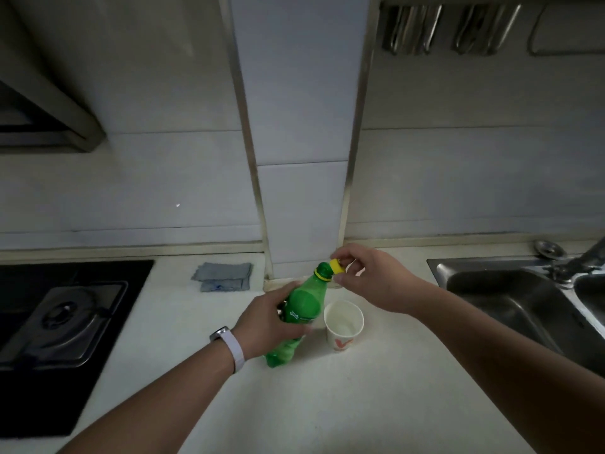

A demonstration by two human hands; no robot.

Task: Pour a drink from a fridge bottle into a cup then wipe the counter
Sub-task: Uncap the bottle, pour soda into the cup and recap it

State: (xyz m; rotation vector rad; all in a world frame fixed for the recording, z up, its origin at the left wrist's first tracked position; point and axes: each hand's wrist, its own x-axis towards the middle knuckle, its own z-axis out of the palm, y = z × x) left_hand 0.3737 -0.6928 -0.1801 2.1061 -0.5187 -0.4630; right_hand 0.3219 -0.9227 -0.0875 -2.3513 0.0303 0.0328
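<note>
You're at the uncapping step: your left hand (271, 317) grips the bottle (304, 306) round its middle, its base on the counter (327, 404) and its neck leaning away from you. Your right hand (376, 280) pinches the cap (337, 266) just beside the mouth, and it looks to be off. The cup (343, 322) stands just right of the bottle. Next, put the cap down, then tip the neck over the cup's rim, slowly. The cloth (224, 276) lies folded by the wall for wiping. Your left hand hides much of the label, the drink's level is hard to read through the green plastic, and I can't tell whether the cup holds anything
</note>
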